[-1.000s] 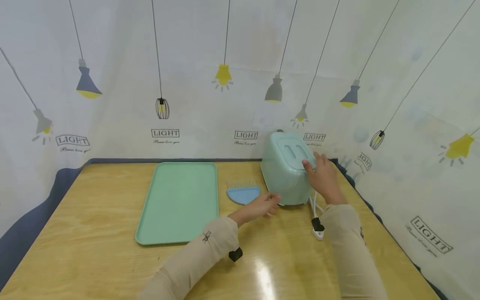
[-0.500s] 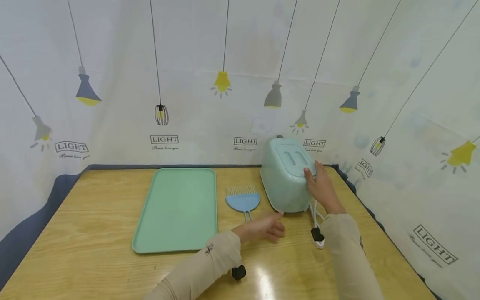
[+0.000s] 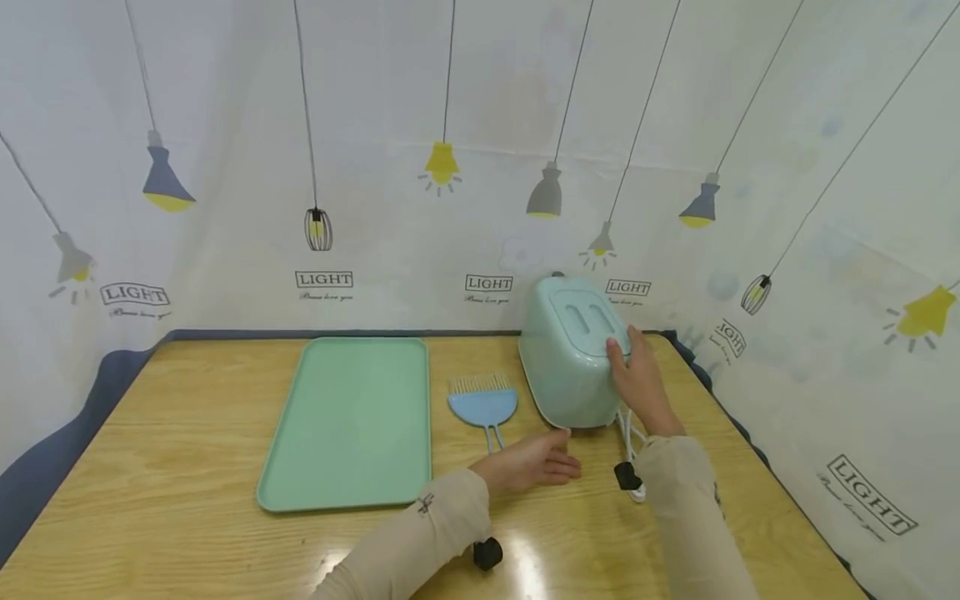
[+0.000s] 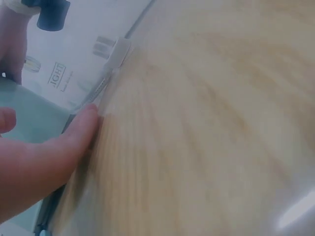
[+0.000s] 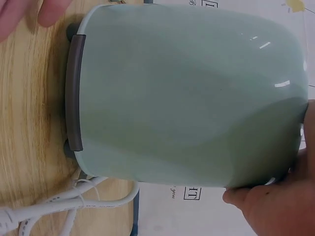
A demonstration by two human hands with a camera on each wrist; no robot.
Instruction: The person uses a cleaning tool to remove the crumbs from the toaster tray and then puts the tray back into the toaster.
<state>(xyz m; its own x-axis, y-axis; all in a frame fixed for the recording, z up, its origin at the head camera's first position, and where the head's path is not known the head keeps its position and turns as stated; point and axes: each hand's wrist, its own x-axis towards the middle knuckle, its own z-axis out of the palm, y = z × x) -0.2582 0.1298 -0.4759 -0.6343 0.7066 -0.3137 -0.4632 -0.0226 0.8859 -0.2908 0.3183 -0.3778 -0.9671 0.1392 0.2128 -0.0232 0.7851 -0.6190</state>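
Note:
A pale mint-green toaster [image 3: 573, 379] with a lid over its slots stands at the back right of the table. My right hand [image 3: 643, 379] holds its upper right corner, thumb on the lid's edge and fingers down the side. The right wrist view shows the toaster's smooth end [image 5: 187, 98] and a brown strip [image 5: 75, 93] along its base. My left hand [image 3: 532, 462] is in front of the toaster, fingers extended and holding nothing. In the left wrist view its thumb [image 4: 81, 125] overlaps the toaster's bottom edge.
A blue half-round brush [image 3: 483, 407] with pale bristles lies left of the toaster, its handle partly behind my left hand. Farther left is a green tray [image 3: 356, 425]. A white power cord [image 5: 93, 201] lies bundled by the toaster's right side. A patterned cloth backdrop [image 3: 390, 167] rises behind.
My left hand has drawn back slightly toward me from the toaster's lower front corner, its fingers straightening and uncovering more of the brush. My right hand stays on the toaster. The head view has tilted slightly.

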